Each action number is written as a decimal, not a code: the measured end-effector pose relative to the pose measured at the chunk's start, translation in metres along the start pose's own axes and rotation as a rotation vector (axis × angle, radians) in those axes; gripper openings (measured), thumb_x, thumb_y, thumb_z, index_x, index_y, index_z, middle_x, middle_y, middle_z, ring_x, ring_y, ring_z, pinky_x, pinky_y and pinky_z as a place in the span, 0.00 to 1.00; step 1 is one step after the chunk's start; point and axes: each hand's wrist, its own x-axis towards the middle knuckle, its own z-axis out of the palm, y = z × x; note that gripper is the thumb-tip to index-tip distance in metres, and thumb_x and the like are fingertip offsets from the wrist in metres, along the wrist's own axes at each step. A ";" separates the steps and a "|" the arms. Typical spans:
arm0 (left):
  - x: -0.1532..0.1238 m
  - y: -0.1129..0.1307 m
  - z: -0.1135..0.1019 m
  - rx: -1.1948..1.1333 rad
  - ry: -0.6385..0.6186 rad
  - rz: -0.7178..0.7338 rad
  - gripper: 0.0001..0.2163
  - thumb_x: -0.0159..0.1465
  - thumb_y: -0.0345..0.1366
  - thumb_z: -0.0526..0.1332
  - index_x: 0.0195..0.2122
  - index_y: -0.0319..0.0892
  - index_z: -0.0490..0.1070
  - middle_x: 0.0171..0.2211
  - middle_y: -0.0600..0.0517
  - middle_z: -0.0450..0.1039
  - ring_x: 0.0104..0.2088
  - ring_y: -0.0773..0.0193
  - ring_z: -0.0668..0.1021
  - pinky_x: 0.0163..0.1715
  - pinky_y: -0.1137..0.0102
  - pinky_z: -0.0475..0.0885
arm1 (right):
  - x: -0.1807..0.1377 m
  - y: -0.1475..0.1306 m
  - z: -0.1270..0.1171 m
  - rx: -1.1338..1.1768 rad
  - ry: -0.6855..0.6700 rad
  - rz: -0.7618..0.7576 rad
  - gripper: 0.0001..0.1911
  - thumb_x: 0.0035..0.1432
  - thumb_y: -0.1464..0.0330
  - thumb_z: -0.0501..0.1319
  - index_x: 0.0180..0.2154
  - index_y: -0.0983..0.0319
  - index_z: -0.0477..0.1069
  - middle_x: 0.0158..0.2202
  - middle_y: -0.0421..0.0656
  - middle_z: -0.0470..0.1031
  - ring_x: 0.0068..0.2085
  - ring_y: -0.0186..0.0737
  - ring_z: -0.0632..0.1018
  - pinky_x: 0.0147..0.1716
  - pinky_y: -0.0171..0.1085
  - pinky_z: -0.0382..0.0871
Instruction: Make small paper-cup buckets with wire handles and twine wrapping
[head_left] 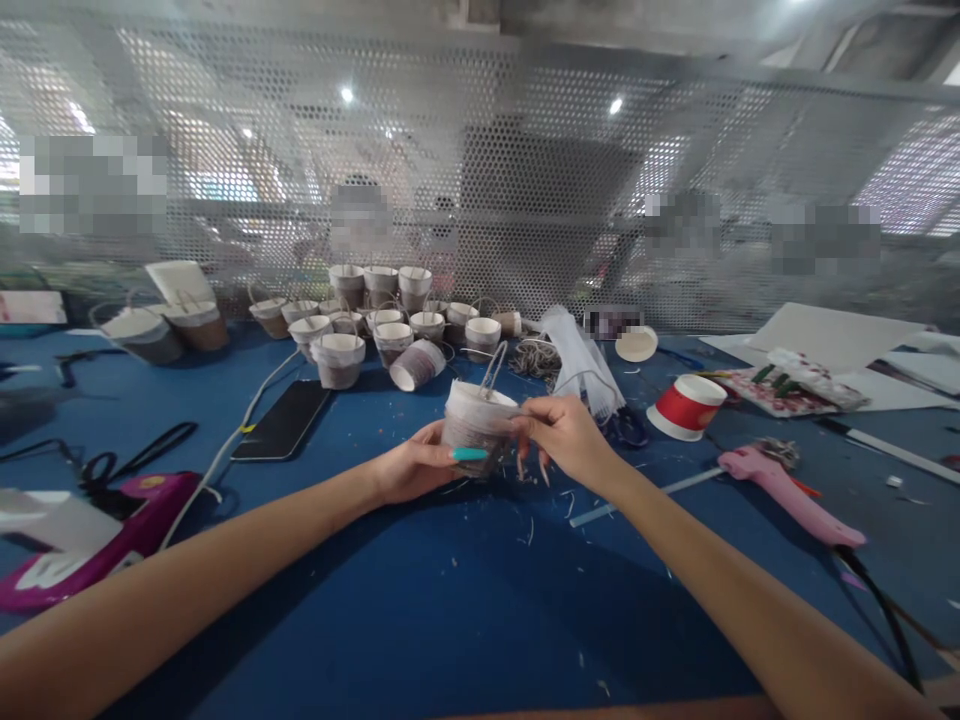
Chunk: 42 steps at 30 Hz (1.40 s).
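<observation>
A small paper cup (480, 410), wrapped in greyish-brown material with a white upper band and a thin wire-like handle, is held above the blue table. My left hand (424, 460) is closed around its lower left side, the thumb across the front. At the cup's right side, just below the rim, my right hand (559, 435) pinches the edge between thumb and fingers. Whether a separate strip lies in that pinch is too small to make out. Behind the cup stand several similar handled cups (339, 360), one lying on its side (418, 365).
A pink glue gun (795, 490) with its clear stick lies right, near a red and white cup (686, 407). White mesh material (581, 360) and twine (536, 358) lie behind. A phone (281, 420), a cable and a magenta tool (142, 525) are left. Perforated metal panels (540, 180) border the back.
</observation>
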 end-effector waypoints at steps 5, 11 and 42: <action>0.001 -0.002 0.007 0.123 0.069 0.022 0.29 0.45 0.32 0.71 0.50 0.37 0.70 0.43 0.44 0.76 0.41 0.58 0.76 0.41 0.68 0.69 | -0.002 0.003 0.004 -0.060 0.006 0.005 0.21 0.53 0.52 0.63 0.21 0.62 0.68 0.17 0.38 0.72 0.13 0.27 0.66 0.11 0.29 0.59; 0.001 0.000 0.003 0.085 0.058 -0.010 0.24 0.48 0.33 0.69 0.48 0.35 0.72 0.38 0.45 0.77 0.35 0.62 0.77 0.37 0.70 0.71 | -0.001 0.003 0.000 -0.001 -0.083 0.025 0.22 0.52 0.51 0.63 0.23 0.63 0.70 0.16 0.39 0.70 0.17 0.31 0.71 0.14 0.29 0.61; -0.002 0.002 -0.005 -0.045 -0.078 -0.073 0.23 0.49 0.37 0.68 0.47 0.36 0.73 0.37 0.47 0.77 0.37 0.62 0.78 0.32 0.74 0.68 | -0.002 -0.004 -0.002 0.074 -0.112 -0.019 0.17 0.52 0.56 0.65 0.23 0.63 0.70 0.15 0.36 0.69 0.16 0.27 0.69 0.13 0.27 0.60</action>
